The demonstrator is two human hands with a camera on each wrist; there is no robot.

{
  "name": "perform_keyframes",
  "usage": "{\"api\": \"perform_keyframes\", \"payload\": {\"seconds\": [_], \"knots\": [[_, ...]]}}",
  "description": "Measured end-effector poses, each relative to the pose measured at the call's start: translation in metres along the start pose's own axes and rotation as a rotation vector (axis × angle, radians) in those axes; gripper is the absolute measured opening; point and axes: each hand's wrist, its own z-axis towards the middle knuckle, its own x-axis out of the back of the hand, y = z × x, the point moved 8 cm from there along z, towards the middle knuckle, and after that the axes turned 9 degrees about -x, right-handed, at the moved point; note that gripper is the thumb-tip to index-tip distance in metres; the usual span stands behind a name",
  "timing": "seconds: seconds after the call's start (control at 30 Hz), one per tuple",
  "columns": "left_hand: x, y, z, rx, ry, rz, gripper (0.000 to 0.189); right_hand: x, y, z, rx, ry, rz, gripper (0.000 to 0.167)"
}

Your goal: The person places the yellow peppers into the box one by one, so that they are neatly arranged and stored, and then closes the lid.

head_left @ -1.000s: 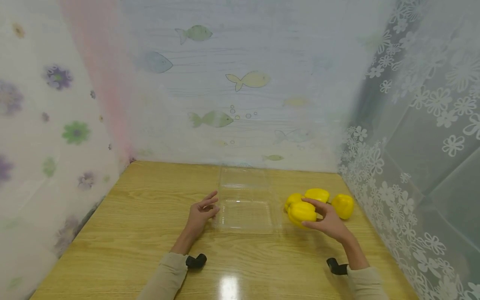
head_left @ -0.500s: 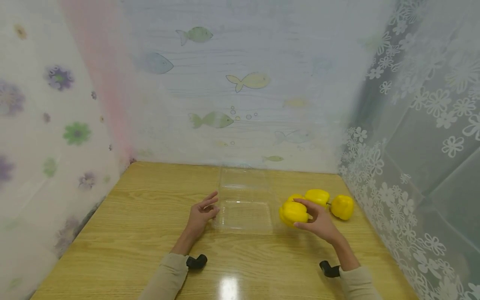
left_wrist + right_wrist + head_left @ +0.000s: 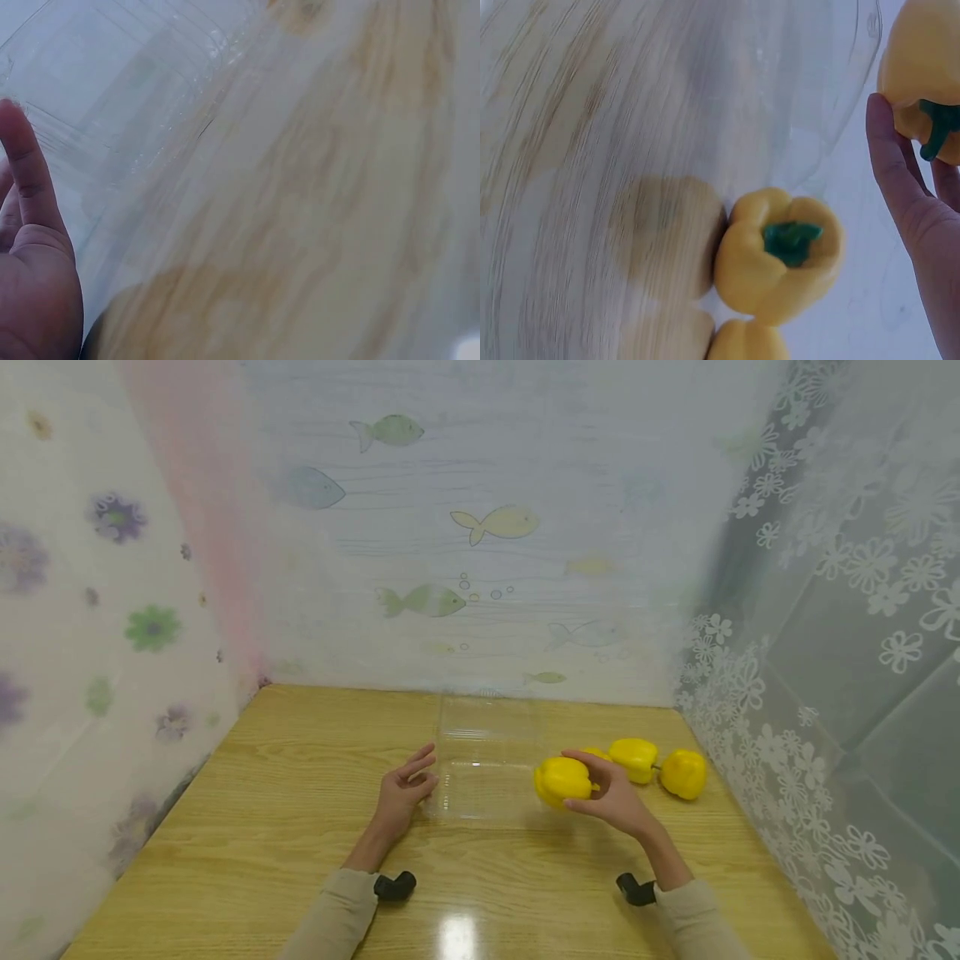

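Observation:
In the head view, my right hand holds a yellow bell pepper between thumb and fingers, over the right edge of a clear plastic container. The pepper's green stem points back toward the palm in the right wrist view. My left hand is at the container's left edge. Its thumb is straight, with the tip at the clear plastic in the left wrist view; the other fingers are partly hidden. The container lies open, its lid folded back toward the far wall.
More yellow peppers lie on the wooden table at the right: one in the middle, one farthest right, and one partly behind my right hand. Patterned curtains close off the back and sides.
My right hand has moved left with the yellow bell pepper, away from the other peppers and up to the container's right edge. My left hand has stayed in place.

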Motion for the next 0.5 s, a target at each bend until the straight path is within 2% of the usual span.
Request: {"api": "perform_keyframes", "payload": {"seconds": [0.5], "knots": [[-0.002, -0.001, -0.002, -0.024, 0.009, -0.049, 0.055, -0.034, 0.000, 0.032, -0.030, -0.019, 0.013, 0.069]]}}
